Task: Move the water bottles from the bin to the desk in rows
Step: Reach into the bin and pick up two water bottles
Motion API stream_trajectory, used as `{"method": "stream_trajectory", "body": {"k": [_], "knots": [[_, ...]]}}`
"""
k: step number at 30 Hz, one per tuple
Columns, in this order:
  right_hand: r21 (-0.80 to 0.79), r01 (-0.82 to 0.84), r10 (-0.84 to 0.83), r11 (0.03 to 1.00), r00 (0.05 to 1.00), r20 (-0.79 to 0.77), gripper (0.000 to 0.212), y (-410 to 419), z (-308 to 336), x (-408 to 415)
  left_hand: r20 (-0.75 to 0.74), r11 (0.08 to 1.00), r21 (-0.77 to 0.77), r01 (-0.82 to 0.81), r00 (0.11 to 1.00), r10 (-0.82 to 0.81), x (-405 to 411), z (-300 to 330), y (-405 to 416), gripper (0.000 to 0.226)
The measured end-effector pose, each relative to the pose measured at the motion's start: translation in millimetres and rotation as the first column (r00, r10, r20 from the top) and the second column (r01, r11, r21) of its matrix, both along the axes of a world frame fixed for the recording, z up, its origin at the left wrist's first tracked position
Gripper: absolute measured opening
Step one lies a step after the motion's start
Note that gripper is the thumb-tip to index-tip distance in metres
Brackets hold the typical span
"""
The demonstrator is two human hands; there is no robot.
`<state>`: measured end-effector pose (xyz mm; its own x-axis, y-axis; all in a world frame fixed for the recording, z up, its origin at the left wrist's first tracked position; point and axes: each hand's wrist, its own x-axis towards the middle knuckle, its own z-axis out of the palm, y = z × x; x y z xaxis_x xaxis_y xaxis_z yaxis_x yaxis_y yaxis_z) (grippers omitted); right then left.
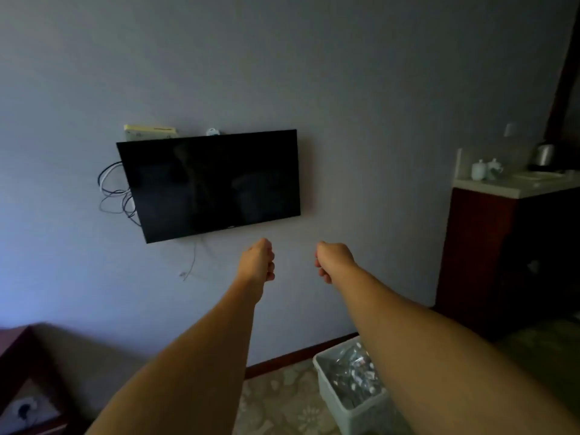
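Pale green plastic, the bin (326,376) sits on the patterned floor by the wall, low and right, with clear water bottles (353,373) heaped inside — partly hidden by the right forearm. Both arms stretch toward the wall under a dark television (208,183); the left hand (259,260) and right hand (332,259) are curled into fists — holding nothing.

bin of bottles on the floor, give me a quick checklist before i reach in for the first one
1. Left hand free: ok, fist curled, holding nothing.
2. Right hand free: ok, same.
3. Hands near the bin: not ok, both raised in front of the wall, the bin low beneath the right forearm.
4. Bottles still in the bin: ok, clear plastic fills it.
5. Desk space for rows: cannot tell, no desk surface clearly in view.
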<state>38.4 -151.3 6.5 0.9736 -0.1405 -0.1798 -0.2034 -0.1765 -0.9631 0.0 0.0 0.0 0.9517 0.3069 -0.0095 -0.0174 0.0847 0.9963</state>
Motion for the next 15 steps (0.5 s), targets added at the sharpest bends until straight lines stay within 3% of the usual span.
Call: {"method": "stream_trajectory", "body": {"k": [5, 15], "knots": [[-0.016, 0.079, -0.078, 0.997, 0.997, 0.028, 0.027, 12.8, 19.6, 46.1, 0.017, 0.996, 0.020, 0.083, 0.996, -0.084, 61.4, 18.2, 11.6, 0.023], [-0.029, 0.118, -0.118, 0.993, 0.993, 0.020, 0.025, 24.9, -17.5, 171.9, -0.018, 0.983, 0.068, 0.169, 0.986, -0.168, 193.7, -10.7, 24.6, 0.025]]}}
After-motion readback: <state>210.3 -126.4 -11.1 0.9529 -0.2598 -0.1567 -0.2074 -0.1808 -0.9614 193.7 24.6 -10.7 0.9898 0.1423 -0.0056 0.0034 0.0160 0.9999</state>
